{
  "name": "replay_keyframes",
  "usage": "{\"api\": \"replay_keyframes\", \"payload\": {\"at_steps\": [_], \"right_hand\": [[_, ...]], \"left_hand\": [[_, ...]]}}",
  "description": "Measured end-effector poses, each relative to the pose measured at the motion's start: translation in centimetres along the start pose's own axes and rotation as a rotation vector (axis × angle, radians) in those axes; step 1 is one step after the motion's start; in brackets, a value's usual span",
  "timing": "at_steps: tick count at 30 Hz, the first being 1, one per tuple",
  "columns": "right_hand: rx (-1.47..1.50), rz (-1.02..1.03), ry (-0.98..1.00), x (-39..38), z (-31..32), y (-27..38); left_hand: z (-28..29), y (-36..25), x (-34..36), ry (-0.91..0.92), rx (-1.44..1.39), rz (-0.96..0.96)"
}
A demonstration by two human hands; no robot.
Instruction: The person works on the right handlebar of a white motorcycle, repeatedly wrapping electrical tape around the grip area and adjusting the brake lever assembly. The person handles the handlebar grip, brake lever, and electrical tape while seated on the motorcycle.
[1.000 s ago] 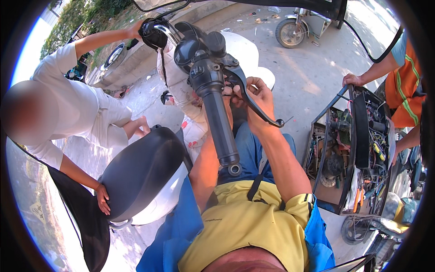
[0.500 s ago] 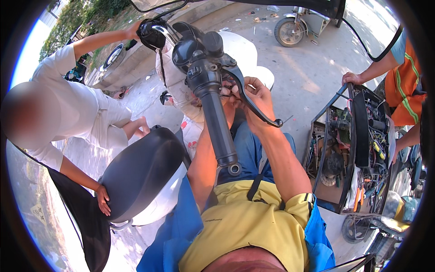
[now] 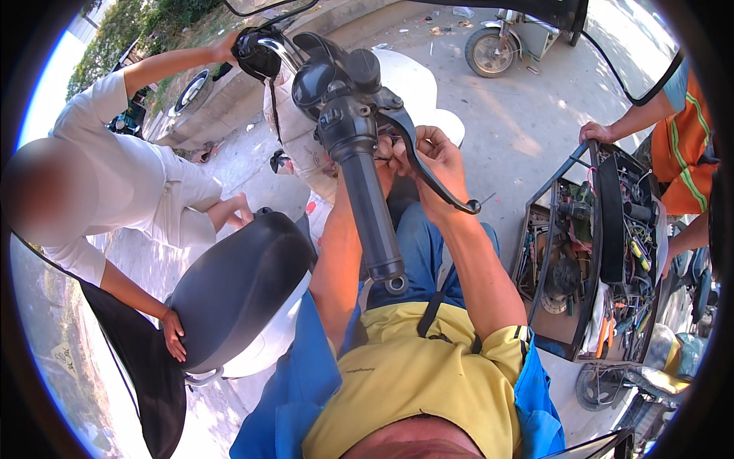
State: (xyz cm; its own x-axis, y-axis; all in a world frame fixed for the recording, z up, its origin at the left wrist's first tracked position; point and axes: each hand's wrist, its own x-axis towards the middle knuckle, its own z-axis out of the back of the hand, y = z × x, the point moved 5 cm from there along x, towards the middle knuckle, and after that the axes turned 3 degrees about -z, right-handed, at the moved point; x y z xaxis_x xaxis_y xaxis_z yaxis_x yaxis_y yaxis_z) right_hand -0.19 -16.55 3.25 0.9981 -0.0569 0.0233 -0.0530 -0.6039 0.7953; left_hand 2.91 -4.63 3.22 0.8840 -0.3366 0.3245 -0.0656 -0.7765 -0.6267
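Note:
Both my hands meet just behind the black brake lever (image 3: 411, 159) of a scooter, whose black handlebar grip (image 3: 368, 218) points back toward me. My right hand (image 3: 441, 159) is closed in a pinch, thumb and fingertips together. Partly hidden by the grip and lever, my left hand (image 3: 386, 162) also has its fingers drawn together, touching the right fingertips. Something thin and dark, perhaps a wire, shows between them, too small to make out. Beyond the grip are the switch housing (image 3: 345, 122) and the dark round back of a handlebar part (image 3: 312, 88).
At left, a person in white (image 3: 126, 187) holds the far handlebar and rests a hand on the black seat (image 3: 241, 287). On the right stands a tool box (image 3: 569, 329) full of tools and parts, gripped by a person in an orange vest (image 3: 680, 157). A wheel (image 3: 492, 53) stands behind.
The handlebar has shifted very slightly. My hands stay together behind the lever, with only a small movement of the fingers.

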Motion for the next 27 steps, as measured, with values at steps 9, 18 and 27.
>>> {"api": "replay_keyframes", "payload": {"at_steps": [9,18,27], "right_hand": [[-0.012,0.001,-0.016,0.2,0.8,0.2],[-0.042,-0.074,0.007,0.4,0.5,-0.1],[-0.004,-0.142,0.048,0.6,0.1,-0.1]], "left_hand": [[2.2,0.2,-1.5,-0.249,0.360,-0.085],[2.7,-0.1,-1.4,-0.188,0.442,-0.120],[3.2,-1.1,-1.5,-0.303,0.763,-0.339]]}}
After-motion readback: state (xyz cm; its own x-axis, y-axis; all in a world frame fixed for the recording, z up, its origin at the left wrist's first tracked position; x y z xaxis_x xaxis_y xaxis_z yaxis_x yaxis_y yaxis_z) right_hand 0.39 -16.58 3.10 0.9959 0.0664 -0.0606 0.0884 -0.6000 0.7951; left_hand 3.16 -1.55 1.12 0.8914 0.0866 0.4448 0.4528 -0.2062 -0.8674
